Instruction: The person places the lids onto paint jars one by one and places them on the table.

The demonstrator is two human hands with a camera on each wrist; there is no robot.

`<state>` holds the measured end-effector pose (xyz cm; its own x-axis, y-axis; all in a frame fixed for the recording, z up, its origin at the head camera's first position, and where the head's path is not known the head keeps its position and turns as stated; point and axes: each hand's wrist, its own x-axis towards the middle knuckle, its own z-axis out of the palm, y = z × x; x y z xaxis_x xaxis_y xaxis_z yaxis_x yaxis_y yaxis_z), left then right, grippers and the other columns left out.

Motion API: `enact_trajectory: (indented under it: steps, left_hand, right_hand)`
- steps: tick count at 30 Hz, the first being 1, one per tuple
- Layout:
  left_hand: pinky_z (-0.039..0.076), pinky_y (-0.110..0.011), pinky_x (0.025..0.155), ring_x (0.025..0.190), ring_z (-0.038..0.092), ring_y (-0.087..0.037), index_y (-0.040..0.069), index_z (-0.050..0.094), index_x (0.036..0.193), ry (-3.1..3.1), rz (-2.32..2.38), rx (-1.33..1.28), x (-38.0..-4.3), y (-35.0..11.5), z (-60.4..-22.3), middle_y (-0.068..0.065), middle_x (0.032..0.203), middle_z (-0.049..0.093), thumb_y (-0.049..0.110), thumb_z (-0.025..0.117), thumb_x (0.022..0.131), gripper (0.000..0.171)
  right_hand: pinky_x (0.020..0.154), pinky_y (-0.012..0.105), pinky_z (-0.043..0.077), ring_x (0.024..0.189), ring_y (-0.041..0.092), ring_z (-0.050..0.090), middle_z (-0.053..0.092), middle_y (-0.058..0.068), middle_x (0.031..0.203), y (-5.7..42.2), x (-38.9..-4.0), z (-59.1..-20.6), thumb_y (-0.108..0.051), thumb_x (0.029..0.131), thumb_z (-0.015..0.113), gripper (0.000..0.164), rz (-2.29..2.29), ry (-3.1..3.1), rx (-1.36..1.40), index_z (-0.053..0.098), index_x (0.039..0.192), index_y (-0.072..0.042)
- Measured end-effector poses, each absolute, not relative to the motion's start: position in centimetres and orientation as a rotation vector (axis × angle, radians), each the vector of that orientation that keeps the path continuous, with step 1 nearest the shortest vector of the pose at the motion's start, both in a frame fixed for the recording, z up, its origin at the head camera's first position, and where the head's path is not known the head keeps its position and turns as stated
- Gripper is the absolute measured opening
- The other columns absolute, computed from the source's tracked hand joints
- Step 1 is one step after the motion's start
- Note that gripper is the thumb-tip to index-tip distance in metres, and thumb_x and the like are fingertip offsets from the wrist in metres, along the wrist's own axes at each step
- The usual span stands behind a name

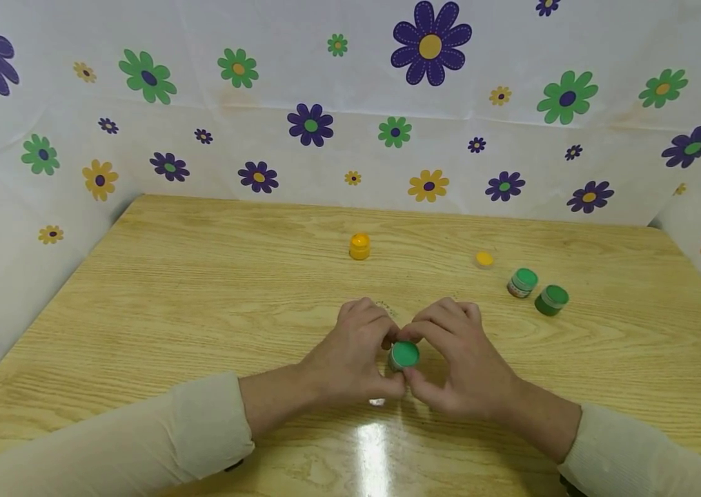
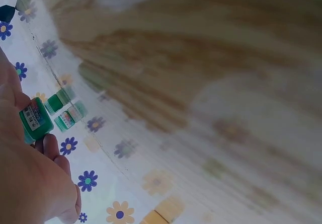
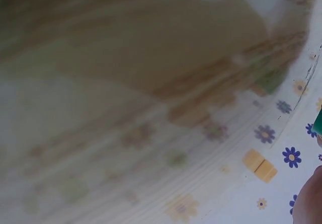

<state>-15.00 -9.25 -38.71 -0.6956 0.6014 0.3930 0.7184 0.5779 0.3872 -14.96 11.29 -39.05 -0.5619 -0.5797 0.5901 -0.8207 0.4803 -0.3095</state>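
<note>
In the head view, a small paint jar [image 1: 404, 355] with a round green top is held between both hands near the front middle of the table. My left hand [image 1: 357, 355] curls its thumb and forefinger about the left side. From the right, my right hand [image 1: 465, 362] pinches it, forefinger at the far rim and thumb at the near rim. The left wrist view shows the jar's printed label [image 2: 32, 116] beside the left hand [image 2: 35, 173]. Only a green edge of the jar [image 3: 318, 126] and part of the right hand [image 3: 309, 199] enter the right wrist view.
Two more green paint jars [image 1: 522, 282] [image 1: 552, 300] stand side by side at the right. Farther back is a yellow paint jar [image 1: 359, 246], and a flat yellow disc like a lid [image 1: 484, 259] lies right of it. A flowered cloth [image 1: 326, 83] hangs behind the wooden table [image 1: 201, 297].
</note>
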Motion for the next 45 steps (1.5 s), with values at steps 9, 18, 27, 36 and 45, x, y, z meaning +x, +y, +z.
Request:
enact_trajectory:
  steps: [9,18,27,36,45]
  left_hand:
    - [0.042,-0.038,0.091,0.081,0.045,-0.010,0.011,0.067,0.083,-2.578,-0.745,-1.113,-15.02,-9.23,-38.66,0.005,0.078,0.060,0.025,0.079,0.064,0.027]
    - [0.041,-0.038,0.091,0.082,0.045,-0.011,0.011,0.067,0.083,-2.557,-0.714,-1.133,-14.96,-9.21,-38.67,0.005,0.078,0.060,0.024,0.080,0.062,0.028]
    - [0.040,-0.037,0.090,0.083,0.046,-0.011,0.012,0.066,0.083,-2.534,-0.696,-1.140,-14.95,-9.18,-38.66,0.005,0.076,0.059,0.024,0.081,0.061,0.029]
    - [0.041,-0.038,0.092,0.083,0.046,-0.011,0.011,0.067,0.084,-2.537,-0.701,-1.148,-14.93,-9.20,-38.50,0.005,0.077,0.060,0.025,0.081,0.063,0.029]
    - [0.042,-0.039,0.091,0.081,0.045,-0.010,0.011,0.067,0.083,-2.554,-0.712,-1.123,-15.09,-9.32,-38.60,0.006,0.078,0.059,0.026,0.080,0.064,0.028]
  right_hand:
    - [0.081,0.040,0.030,0.089,0.011,0.049,0.059,-0.010,0.089,11.13,-14.94,-39.07,-0.028,0.075,0.072,0.024,0.768,-2.323,1.124,0.066,0.095,-0.017]
    - [0.081,0.038,0.031,0.086,0.010,0.049,0.058,-0.007,0.083,11.18,-14.84,-39.15,-0.035,0.077,0.073,0.024,0.744,-2.365,1.057,0.062,0.089,-0.016]
    - [0.082,0.038,0.032,0.082,0.009,0.049,0.056,-0.008,0.081,11.11,-14.72,-39.06,-0.039,0.077,0.074,0.028,0.704,-2.420,0.998,0.059,0.084,-0.017]
    - [0.083,0.038,0.032,0.082,0.009,0.049,0.056,-0.009,0.079,10.98,-14.62,-38.90,-0.042,0.077,0.074,0.029,0.663,-2.460,0.962,0.059,0.081,-0.018]
    - [0.083,0.040,0.031,0.088,0.011,0.052,0.060,-0.008,0.085,11.14,-14.73,-39.02,-0.035,0.080,0.072,0.022,0.729,-2.397,1.060,0.064,0.088,-0.017]
